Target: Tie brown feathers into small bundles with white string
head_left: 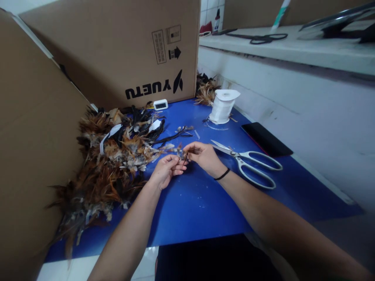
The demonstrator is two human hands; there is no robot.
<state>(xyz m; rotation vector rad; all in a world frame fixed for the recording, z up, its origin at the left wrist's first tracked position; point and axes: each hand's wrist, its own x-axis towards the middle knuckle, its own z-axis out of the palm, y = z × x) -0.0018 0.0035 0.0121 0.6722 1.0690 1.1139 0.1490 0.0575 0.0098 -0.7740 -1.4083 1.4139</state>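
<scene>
Over the middle of the blue table, my left hand [170, 168] pinches the base of a small bunch of brown and grey feathers [182, 154] between thumb and forefinger. My right hand [203, 156] is closed on the same feathers from the other side, fingertips nearly touching those of the left. Left of my hands lies a big heap of brown, black and grey feathers [117, 156]. Large scissors [249, 164] with pale handles rest beside my right wrist, blades partly apart. Behind them stands a spool of white ribbon [222, 107].
Cardboard boxes [117, 47] wall off the back and left. A black phone-like slab [265, 138] lies at the right edge of the blue tabletop [199, 210]. Near the box sits a small white digital timer [160, 104]. Dark scissors [266, 38] lie on a ledge at right.
</scene>
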